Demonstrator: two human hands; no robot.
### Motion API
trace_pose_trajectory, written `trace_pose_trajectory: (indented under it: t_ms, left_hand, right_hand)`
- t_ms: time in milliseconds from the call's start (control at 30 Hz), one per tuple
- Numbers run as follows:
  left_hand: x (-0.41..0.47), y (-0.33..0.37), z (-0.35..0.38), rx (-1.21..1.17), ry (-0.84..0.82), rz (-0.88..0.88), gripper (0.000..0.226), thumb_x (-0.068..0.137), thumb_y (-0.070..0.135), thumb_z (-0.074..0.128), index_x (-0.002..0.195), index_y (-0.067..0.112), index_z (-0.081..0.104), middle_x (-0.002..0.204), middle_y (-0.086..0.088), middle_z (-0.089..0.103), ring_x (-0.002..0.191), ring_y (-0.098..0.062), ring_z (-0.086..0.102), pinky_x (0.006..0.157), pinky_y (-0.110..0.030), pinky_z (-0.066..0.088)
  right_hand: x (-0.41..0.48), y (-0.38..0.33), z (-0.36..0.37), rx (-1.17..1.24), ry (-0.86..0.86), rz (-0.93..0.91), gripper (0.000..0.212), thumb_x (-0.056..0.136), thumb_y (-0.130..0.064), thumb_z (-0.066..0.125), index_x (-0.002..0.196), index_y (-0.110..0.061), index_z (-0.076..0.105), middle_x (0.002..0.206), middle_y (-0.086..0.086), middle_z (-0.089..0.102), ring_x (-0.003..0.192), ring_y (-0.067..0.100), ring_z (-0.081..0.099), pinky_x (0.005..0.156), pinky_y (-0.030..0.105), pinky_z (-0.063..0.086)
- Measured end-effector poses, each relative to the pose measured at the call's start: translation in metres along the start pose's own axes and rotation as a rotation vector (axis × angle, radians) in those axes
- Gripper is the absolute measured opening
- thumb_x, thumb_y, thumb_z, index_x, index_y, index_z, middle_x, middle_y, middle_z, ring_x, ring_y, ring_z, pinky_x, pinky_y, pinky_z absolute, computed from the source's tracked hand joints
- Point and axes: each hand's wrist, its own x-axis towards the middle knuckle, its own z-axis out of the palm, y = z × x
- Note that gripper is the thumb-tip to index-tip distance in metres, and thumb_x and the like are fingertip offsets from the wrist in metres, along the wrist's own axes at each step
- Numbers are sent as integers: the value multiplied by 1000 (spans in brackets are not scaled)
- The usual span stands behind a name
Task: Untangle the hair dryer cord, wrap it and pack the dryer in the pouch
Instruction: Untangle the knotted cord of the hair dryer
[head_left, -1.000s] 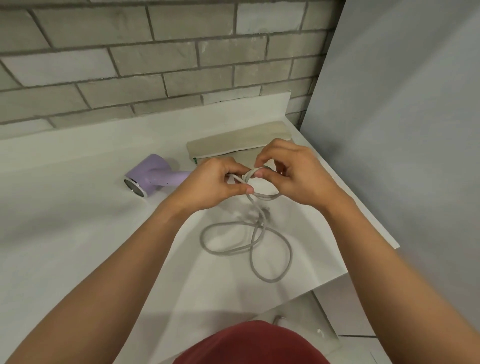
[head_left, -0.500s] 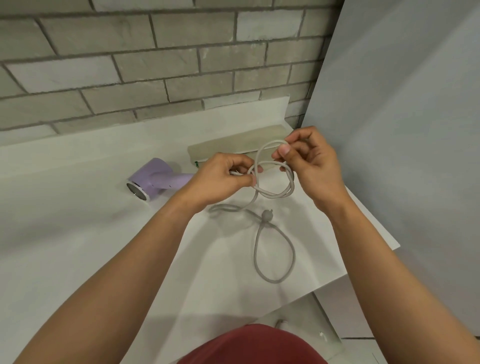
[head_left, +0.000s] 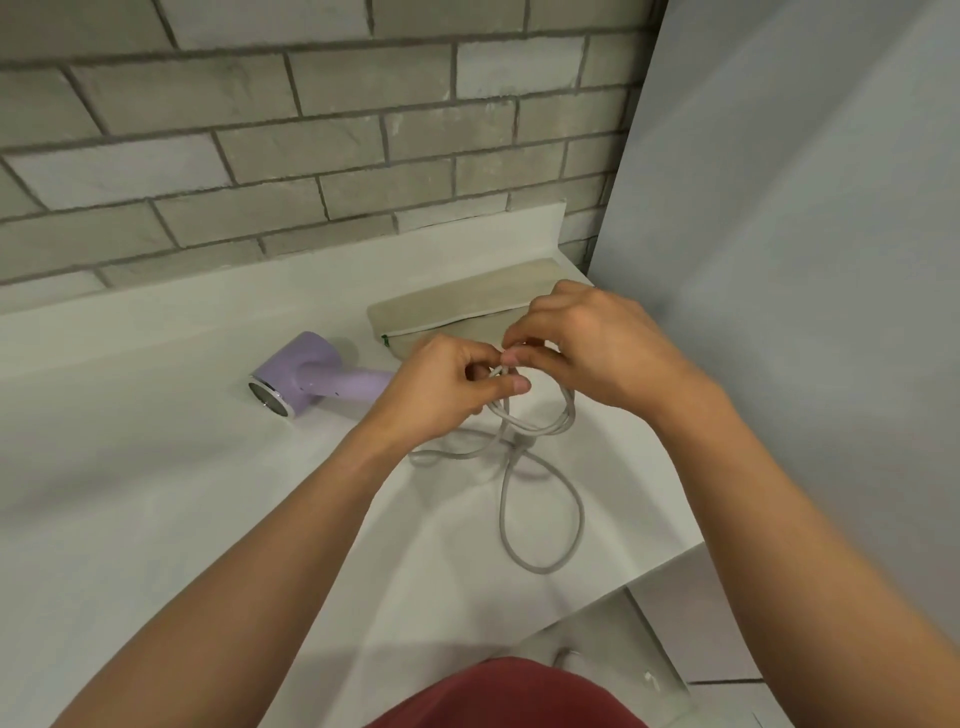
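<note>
Cord (head_left: 540, 519) coiling, frame centre.
Left hand (head_left: 441, 387) and right hand (head_left: 597, 353) fingers pinching loops; dryer (head_left: 311, 374) lying left, pouch (head_left: 457, 306) behind.

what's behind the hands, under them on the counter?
Behind the left hand and right hand lies the beige pouch, its near edge covered. The dryer handle's end and the cord in the fingers are hidden.

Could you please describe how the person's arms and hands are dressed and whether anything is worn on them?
Both forearms are bare up to the frame edge, with no sleeves showing. The left hand and right hand wear no gloves, and no rings, watch or bracelets are visible. The fingernails look short and unpainted. A dark red garment shows at the bottom edge.
</note>
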Motion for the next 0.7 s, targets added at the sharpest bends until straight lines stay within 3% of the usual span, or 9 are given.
trace_pose_trajectory:
  t_ms: [100,200,267,367,467,600,700]
  left_hand:
    - [-4,-1,4,-84,-41,-41,19,75,38,90,73,25,76,58,2,56,55,-9,49,56,-19,38]
    - [-6,-3,5,-81,0,-39,15,76,42,88,81,30,80,77,3,71,67,-9,58,69,-27,46]
    - [-5,-2,4,-31,39,-16,10,81,40,85,87,32,82,84,7,72,73,-5,62,74,-24,48]
    - [-3,-1,3,41,69,7,5,86,38,81,86,33,81,80,11,66,72,0,59,69,-14,42]
    - [-1,-1,0,126,67,31,10,88,39,79,78,38,78,77,9,61,73,-4,59,68,-18,42]
    - [-2,-3,2,208,76,61,13,89,39,78,89,27,83,74,7,53,72,-7,55,64,-16,37]
    - [-3,-6,4,254,89,80,14,88,38,79,92,26,84,74,8,52,73,-9,55,66,-22,40]
  right_hand:
    - [-2,1,6,213,228,142,23,101,-47,58,104,-31,74,91,-14,73,88,10,65,70,37,54]
    - [-6,1,10,563,421,343,13,103,-37,63,103,-27,72,81,-15,74,77,7,68,71,32,55]
    - [-8,-2,13,661,501,410,12,104,-37,63,101,-27,70,82,-14,76,79,9,69,74,30,55]
    - [-10,-1,15,765,551,498,10,104,-37,63,99,-29,68,83,-12,77,81,4,69,75,24,53]
    - [-13,10,16,712,480,548,11,102,-38,66,94,-31,70,82,-13,76,83,5,68,71,28,53]
    - [-15,17,13,527,393,488,11,102,-34,64,97,-30,73,88,-22,71,84,2,63,71,15,43]
    - [-16,17,14,354,358,394,15,103,-30,63,107,-23,76,97,-18,68,91,11,60,80,24,48]
